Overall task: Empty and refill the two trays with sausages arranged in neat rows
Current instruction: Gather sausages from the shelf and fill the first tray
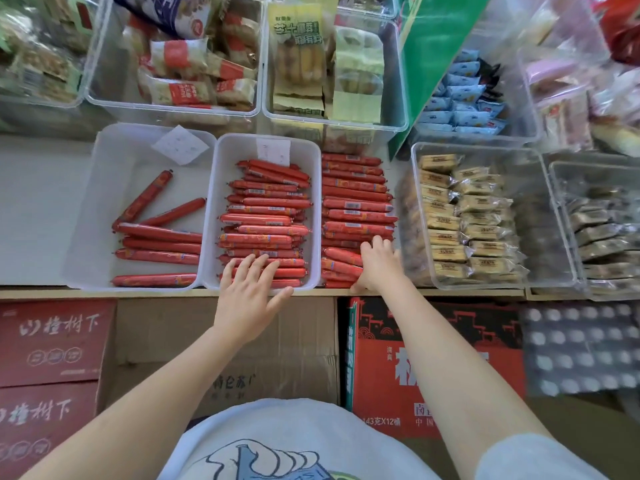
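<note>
Two white trays sit side by side on the shelf. The left tray holds several red sausages, some in loose rows and two lying askew. The middle tray is packed with stacked red sausages. A further pile of red sausages lies on the bare shelf to its right. My left hand rests with fingers spread flat on the sausages at the near end of the middle tray. My right hand is on the near end of the loose pile, its fingers curling over the sausages there.
Clear bins of wrapped snacks stand behind the trays and to the right. A green board leans at the back. Red and brown cartons sit under the shelf edge. White paper labels lie in both trays.
</note>
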The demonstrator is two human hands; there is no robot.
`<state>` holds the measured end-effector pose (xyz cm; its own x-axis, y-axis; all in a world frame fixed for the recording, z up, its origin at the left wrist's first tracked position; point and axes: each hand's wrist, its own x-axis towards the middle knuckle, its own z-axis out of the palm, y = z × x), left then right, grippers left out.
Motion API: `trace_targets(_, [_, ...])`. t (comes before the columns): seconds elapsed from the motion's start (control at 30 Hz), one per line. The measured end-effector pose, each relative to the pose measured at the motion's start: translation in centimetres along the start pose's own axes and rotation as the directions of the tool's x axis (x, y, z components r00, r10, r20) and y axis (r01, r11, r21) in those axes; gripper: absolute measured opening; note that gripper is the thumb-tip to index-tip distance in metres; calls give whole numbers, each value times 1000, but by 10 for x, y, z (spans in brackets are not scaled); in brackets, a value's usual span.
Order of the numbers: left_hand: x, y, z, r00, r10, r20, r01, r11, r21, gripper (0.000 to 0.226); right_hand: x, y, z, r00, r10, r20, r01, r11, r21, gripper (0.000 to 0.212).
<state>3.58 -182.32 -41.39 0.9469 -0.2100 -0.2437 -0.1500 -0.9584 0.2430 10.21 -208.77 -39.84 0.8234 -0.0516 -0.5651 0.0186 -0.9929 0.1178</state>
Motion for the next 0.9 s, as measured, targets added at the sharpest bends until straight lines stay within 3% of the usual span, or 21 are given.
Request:
trace_targets(0.13, [1,1,-2,1000,7,13,-7,1000,3,78,-5,4,8,999,-24,-21,26,994,103,76])
trace_targets(0.27, [0,1,-3,999,4,33,-4,1000,2,80,-3,8,10,999,-21,43,12,980,198,72])
trace_targets(0.47, [1,0,-4,999,-5,49,6,1000,-7,81,-1,19,8,1000,11,17,-17,901,432,60])
trace_targets(0.7, [3,1,-8,996,-18,82,18,1000,-1,91,-1,11,6,998,-3,57,-21,913,408,42])
trace_targets(0.83, [3,0,-12,995,-20,96,27,997,-69,93,-2,10,5,1000,2,31,-16,885,466,28])
trace_targets(0.9, [3,-1,-15,995,-36,98,54,981,-185,88,-4,15,4,999,22,45,-44,808,588,26])
